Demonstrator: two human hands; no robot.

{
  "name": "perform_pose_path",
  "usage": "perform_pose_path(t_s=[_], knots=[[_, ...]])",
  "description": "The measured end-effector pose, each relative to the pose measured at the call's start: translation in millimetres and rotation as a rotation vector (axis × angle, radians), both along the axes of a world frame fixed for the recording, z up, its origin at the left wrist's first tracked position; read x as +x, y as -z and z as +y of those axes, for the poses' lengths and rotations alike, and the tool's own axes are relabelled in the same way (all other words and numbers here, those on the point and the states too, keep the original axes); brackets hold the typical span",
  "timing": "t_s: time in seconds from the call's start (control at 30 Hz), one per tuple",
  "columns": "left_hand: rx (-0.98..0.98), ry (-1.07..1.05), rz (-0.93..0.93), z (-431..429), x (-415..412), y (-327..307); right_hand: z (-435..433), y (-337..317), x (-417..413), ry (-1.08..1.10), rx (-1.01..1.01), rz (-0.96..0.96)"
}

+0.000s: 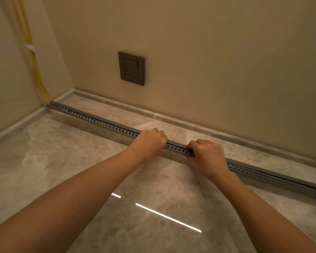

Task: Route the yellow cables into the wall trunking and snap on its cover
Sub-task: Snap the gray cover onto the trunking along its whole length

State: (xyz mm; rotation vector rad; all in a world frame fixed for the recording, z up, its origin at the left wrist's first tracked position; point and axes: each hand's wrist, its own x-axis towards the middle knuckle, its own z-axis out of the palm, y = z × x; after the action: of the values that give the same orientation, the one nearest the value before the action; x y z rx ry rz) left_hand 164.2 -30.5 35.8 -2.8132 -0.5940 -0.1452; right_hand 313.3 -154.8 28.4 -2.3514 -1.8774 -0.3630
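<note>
A long grey slotted trunking (106, 125) lies on the marble floor, running from the left corner to the right edge. Its grey cover (175, 144) sits along the top. My left hand (150, 141) and my right hand (206, 156) are both curled over the trunking near its middle, fingers wrapped over the cover, a short gap between them. Yellow cables (32, 57) come down the left wall corner, bound by a white tie (30, 47), and enter the trunking's left end (50, 103). Right of my right hand the cover looks slightly raised.
A dark grey wall socket (131, 68) is set in the beige wall above the trunking. A marble skirting (190, 121) runs along the wall base. The glossy floor (80, 170) reflects a ceiling light strip.
</note>
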Motion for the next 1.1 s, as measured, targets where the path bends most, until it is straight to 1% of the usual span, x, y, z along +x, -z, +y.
perform_pose_path(t_s=[0.07, 0.13, 0.23, 0.33, 0.4, 0.5, 0.6, 0.7, 0.83, 0.93, 1.03, 1.1], knots=[[-0.017, -0.033, -0.034, -6, 3, 1, 1, -1, 2, -0.026, 0.009, 0.001], [-0.014, -0.020, -0.065, -14, 9, 3, -1, -2, 3, -0.045, 0.010, 0.000], [0.004, 0.035, -0.048, -30, 25, 8, -1, -3, 4, -0.074, 0.031, 0.024], [-0.024, -0.002, -0.042, -46, 40, 7, -4, -3, 5, -0.109, 0.107, 0.060], [-0.005, -0.009, -0.006, -50, 44, 4, -5, -2, 5, -0.117, 0.135, 0.064], [0.080, 0.025, 0.116, -51, 46, 0, -7, 2, 11, -0.156, 0.139, 0.098], [0.107, 0.037, 0.191, -50, 45, -3, -6, 5, 12, -0.189, 0.140, 0.104], [0.093, 0.023, 0.219, -54, 49, -6, -7, 8, 15, -0.175, 0.140, 0.114], [0.078, 0.030, 0.235, -55, 49, -8, -9, 11, 14, -0.103, 0.117, 0.118], [0.071, 0.074, 0.243, -54, 47, -8, -14, 11, 14, -0.053, 0.093, 0.162], [0.077, 0.118, 0.248, -50, 48, -9, -25, 7, 20, -0.063, 0.062, 0.246], [0.080, 0.134, 0.240, -48, 49, -9, -33, 4, 28, -0.070, 0.010, 0.253]])
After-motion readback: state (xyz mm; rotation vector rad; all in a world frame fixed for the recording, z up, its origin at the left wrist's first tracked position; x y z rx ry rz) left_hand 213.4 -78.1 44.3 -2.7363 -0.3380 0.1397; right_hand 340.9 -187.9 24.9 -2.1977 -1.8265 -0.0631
